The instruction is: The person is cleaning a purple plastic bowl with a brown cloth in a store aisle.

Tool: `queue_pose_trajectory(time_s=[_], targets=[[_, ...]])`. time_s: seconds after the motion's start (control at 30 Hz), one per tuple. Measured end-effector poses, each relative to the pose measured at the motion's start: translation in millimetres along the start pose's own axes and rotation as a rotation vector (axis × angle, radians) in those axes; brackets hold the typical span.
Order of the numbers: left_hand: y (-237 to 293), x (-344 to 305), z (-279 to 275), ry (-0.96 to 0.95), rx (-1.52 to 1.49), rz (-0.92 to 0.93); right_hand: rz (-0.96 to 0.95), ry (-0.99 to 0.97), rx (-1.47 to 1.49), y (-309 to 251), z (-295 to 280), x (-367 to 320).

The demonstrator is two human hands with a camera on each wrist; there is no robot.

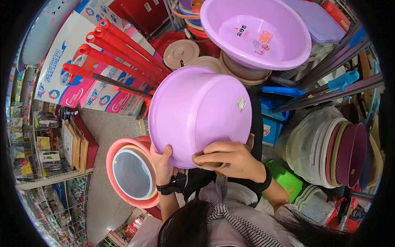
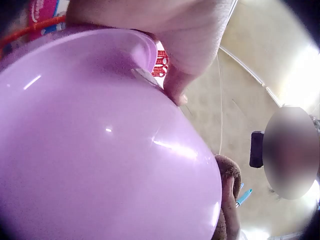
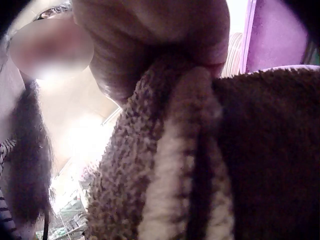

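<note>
A light purple plastic basin (image 1: pixel 193 111) is held tilted in front of the body, its outer wall and base facing up, with a small label (image 1: pixel 241 103) on the base. The left hand (image 1: pixel 161 165) grips its rim, thumb on the outside; in the left wrist view that thumb (image 2: pixel 176 87) shows beside the rim. A brown fluffy cloth (image 3: pixel 130 145) is in the right hand (image 1: pixel 238 159), which presses it against the basin's near side. Part of the cloth hides under the fingers.
A larger purple basin (image 1: pixel 279 49) sits on a stack behind. Red-handled poles (image 1: pixel 123 53) lean at left before printed cartons (image 1: pixel 57 61). Pink and white baskets (image 1: pixel 133 173) stand on the floor at left. Nested buckets (image 1: pixel 329 148) and a green container (image 1: pixel 286 179) are at right.
</note>
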State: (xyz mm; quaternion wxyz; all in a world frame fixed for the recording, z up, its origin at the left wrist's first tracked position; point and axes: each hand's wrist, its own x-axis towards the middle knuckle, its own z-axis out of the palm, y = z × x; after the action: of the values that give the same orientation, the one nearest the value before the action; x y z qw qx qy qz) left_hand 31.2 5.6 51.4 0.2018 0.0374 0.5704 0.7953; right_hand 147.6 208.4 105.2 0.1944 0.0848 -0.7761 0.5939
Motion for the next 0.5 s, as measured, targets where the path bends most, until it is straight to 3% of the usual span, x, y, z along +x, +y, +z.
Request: queue_pose_trajectory(time_s=[0.23,0.5], targets=[[8,3,9,-0.018,0.033,0.008,-0.072,0.218,-0.236,-8,-17,19],[12,-3,17,0.023,0.071,-0.003,-0.125,0.095,-0.373,-3,-11,15]])
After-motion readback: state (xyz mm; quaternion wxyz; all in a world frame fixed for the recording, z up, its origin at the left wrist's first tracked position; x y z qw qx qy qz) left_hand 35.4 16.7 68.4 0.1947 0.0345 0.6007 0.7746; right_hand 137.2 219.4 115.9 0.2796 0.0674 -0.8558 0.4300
